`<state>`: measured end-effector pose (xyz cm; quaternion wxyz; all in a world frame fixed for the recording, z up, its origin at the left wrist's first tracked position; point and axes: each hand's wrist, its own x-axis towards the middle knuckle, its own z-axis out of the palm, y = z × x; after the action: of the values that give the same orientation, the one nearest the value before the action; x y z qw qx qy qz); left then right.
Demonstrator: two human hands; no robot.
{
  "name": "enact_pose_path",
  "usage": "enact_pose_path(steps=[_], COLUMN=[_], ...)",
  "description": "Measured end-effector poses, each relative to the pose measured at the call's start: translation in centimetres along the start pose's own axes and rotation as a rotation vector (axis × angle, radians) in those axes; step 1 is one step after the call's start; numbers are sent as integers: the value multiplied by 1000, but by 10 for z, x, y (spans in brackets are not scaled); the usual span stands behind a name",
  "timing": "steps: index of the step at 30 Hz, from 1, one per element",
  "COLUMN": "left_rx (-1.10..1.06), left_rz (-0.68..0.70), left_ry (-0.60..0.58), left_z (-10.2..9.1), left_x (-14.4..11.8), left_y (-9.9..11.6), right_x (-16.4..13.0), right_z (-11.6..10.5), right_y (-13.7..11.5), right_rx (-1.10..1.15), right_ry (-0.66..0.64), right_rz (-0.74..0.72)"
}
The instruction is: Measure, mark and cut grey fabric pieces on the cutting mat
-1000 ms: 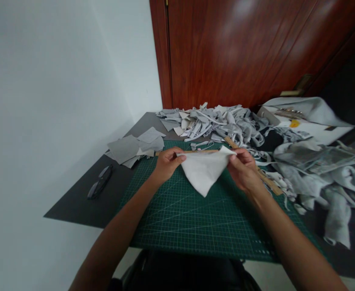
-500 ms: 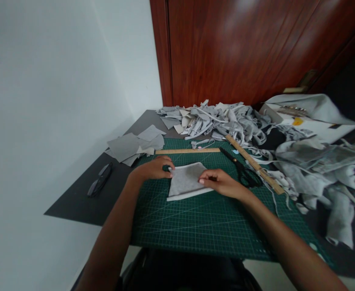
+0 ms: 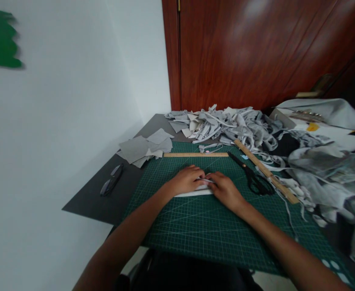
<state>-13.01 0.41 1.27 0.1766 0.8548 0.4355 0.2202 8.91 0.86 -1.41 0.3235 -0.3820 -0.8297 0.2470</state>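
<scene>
On the green cutting mat (image 3: 195,226) lies a small grey fabric piece (image 3: 195,193) with a pale strip along its near edge. My left hand (image 3: 189,178) covers its far left part, fingers curled on the far edge. From the right, my right hand (image 3: 224,189) pinches the same far edge, its fingertips close to the left ones. The far edge looks folded or rolled toward me between the fingers. Much of the fabric is hidden under both hands. Black scissors (image 3: 252,178) lie to the right of my right hand.
A wooden ruler (image 3: 195,154) lies across the mat beyond my hands, another ruler (image 3: 265,171) slants at right. Fabric scraps (image 3: 226,121) heap at the back, more cloth (image 3: 326,173) at right. Flat grey pieces (image 3: 138,148) and glasses (image 3: 112,180) are at left.
My hands have come together at the fabric's far edge, which was spread flat before and now appears folded toward me. The whole view has shifted slightly.
</scene>
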Motion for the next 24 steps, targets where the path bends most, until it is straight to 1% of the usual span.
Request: enact_pose_path(steps=[2,3,4,6,8,9,10,11,13,14,15,16,17,18,19,21,23,24], left_rx=[-60,-101,-143,-210,-228,-223,-208,-181,-92,-39,12,57,97,133,168,238,312,369], left_rz=[61,66,45,-55,-168,-218,-284,-371,-566,-660,-748,-825,-888,-934,-966,-992,-943,-861], left_ry=[-60,-52,-14,126,260,327,420,537,777,872,937,972,978,959,932,888,854,813], left_z=[1,3,5,8,2,-7,-19,-35,-70,-87,-100,-110,-116,-117,-115,-104,-89,-83], left_x=[-2,-2,-3,-2,0,0,-1,-3,-13,-20,-28,-36,-44,-50,-53,-54,-48,-44], left_y=[6,9,10,7,-5,-15,-26,-39,-66,-79,-92,-103,-112,-119,-125,-133,-136,-138], right_x=[2,4,5,8,9,9,9,9,8,8,7,7,6,6,6,5,5,5], right_z=[0,0,0,-1,-1,-1,0,2,5,7,9,11,13,14,15,16,17,16], right_y=[-2,-3,-4,-5,-6,-6,-6,-6,-5,-4,-4,-4,-3,-3,-3,-2,-2,-2], right_rx=[143,224,310,478,615,660,679,672,589,526,467,422,392,373,360,344,335,333], right_ry=[100,139,163,195,261,292,308,301,233,199,180,169,163,156,147,127,113,109], right_rz=[78,136,196,280,317,325,325,318,281,251,218,188,164,147,137,133,126,118])
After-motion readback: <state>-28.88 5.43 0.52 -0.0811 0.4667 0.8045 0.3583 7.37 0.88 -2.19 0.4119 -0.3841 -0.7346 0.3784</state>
